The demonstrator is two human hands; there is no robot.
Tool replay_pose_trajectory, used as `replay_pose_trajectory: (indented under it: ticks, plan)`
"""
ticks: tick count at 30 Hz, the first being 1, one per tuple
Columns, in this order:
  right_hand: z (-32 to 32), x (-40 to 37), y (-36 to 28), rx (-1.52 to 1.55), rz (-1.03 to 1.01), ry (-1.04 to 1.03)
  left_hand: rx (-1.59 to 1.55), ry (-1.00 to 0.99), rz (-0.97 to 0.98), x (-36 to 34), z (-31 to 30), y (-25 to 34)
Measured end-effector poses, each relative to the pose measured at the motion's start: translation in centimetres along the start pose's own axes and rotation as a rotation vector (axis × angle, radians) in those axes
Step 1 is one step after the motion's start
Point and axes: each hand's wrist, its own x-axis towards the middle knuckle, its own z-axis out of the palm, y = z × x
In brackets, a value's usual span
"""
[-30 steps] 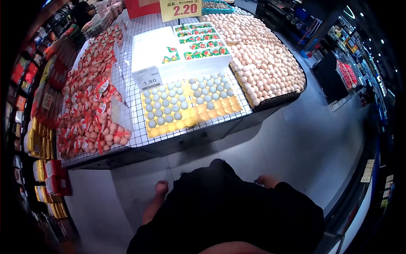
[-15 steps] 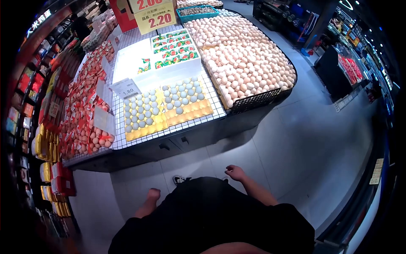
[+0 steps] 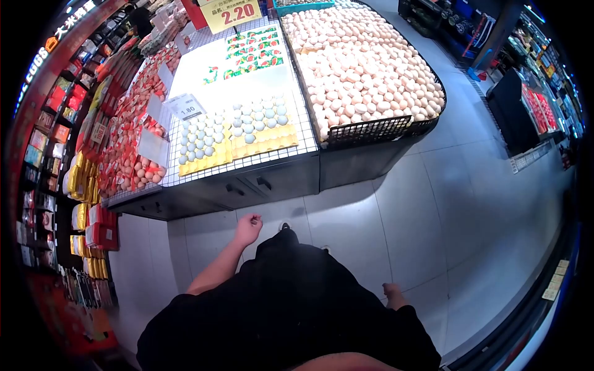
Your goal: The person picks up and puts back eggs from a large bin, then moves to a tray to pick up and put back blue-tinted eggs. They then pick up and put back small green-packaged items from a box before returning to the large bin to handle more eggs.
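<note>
My left hand (image 3: 249,228) hangs in front of the egg stand (image 3: 272,185), its fingers loosely curled with nothing visible in them. It touches nothing. Low by my right side is my right hand (image 3: 391,291), small and foreshortened, so its fingers do not show clearly. On the stand, nearest my left hand, pale bluish eggs (image 3: 249,128) sit in yellow egg trays (image 3: 263,137). Behind them is a white box (image 3: 238,86) of green-and-red wrapped packs. Many loose pinkish-brown eggs (image 3: 365,74) fill a black-rimmed bin to the right.
Red-netted eggs (image 3: 133,157) line the stand's left end. Price signs (image 3: 184,106) stand among the goods. Packed shelves (image 3: 49,148) run along the left, with yellow and red packages (image 3: 102,229) low down. Grey tiled floor (image 3: 408,204) stretches right, toward a dark display case (image 3: 523,114).
My left hand has swung forward and up, while my right hand has dropped back toward my side. The stand sits higher in view and my feet have shifted.
</note>
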Motion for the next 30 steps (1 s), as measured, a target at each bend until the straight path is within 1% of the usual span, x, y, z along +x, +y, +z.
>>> replay_pose_trajectory:
  ticks: [1,2,3,4,5,6,7,9,11,12,13,14,15,17,18,19,21,22,23,24,25,27,28,30]
  plan:
    - [0.4,0.4,-0.8,-0.041,-0.054,0.014,-0.019,0.023,0.072,0.8,-0.7,1.7]
    - [-0.2,-1.1,-1.7,-0.08,-0.106,0.03,-0.022,0.019,0.074,2.0,-1.1,3.0]
    - [1.4,1.3,-1.7,-0.079,-0.299,0.107,-0.022,0.062,0.128,3.3,-1.5,4.4]
    - [3.2,2.1,-2.7,-0.082,-0.49,0.185,-0.025,0.105,0.181,4.6,-1.9,6.2]
    - [4.5,2.6,-4.1,0.03,-0.618,0.171,-0.028,0.105,0.137,5.7,-2.4,8.9]
    - [6.0,3.0,-5.9,0.123,-0.682,0.155,-0.078,0.113,0.183,7.7,-2.1,9.5]
    - [6.6,2.3,-9.1,0.334,-0.318,0.033,-0.096,0.131,0.189,9.4,-2.0,11.0]
    - [5.4,-3.6,-14.3,0.268,-0.434,0.036,-0.102,0.138,0.215,13.0,-1.8,13.5]
    - [4.5,-6.1,-17.1,0.301,-0.647,-0.002,-0.074,0.162,0.23,16.1,-1.7,16.1]
    - [5.0,-4.7,-18.0,0.299,-0.645,0.014,-0.089,0.161,0.236,17.5,-1.8,17.1]
    - [6.2,-1.6,-18.7,0.245,-0.695,-0.006,-0.047,0.176,0.238,19.0,-2.1,18.1]
    - [5.9,0.2,-19.8,0.19,-0.744,-0.023,-0.007,0.192,0.243,20.8,-2.3,19.0]
    - [3.5,-1.3,-20.4,0.187,-0.743,0.002,-0.028,0.194,0.254,22.7,-2.3,19.5]
    - [-1.5,-6.9,-20.1,0.281,-0.726,0.02,0.076,0.213,0.226,26.1,-2.6,19.1]
    - [-3.0,-5.8,-20.0,0.186,-0.72,0.059,0.081,0.204,0.245,27.8,-2.9,18.8]
    - [-4.0,-4.4,-19.3,0.172,-0.709,0.065,0.066,0.2,0.234,28.5,-3.1,18.9]
    - [-6.8,-2.4,-19.3,0.188,-0.426,0.149,0.274,0.229,0.359,30.5,-4.3,19.3]
    - [-8.3,-1.8,-19.3,0.185,-0.425,0.157,0.309,0.21,0.35,31.7,-4.2,18.8]
    - [-9.8,-1.4,-19.2,0.222,-0.347,0.223,0.302,0.21,0.353,32.8,-4.4,18.2]
    - [-10.7,-1.1,-19.4,0.262,-0.269,0.289,0.35,0.165,0.354,33.9,-4.6,17.7]
    - [-11.2,-1.0,-20.1,0.268,-0.265,0.296,0.398,0.119,0.358,34.8,-4.8,17.8]
    - [-11.7,-0.9,-21.3,0.51,-0.239,0.315,0.438,0.077,0.347,36.1,-5.4,17.8]
    - [-12.0,-2.4,-22.9,0.496,-0.272,0.309,0.438,0.059,0.357,36.7,-5.7,17.8]
    - [-13.1,-9.0,-27.1,0.47,-0.339,0.297,0.449,0.055,0.389,37.8,-5.9,17.3]
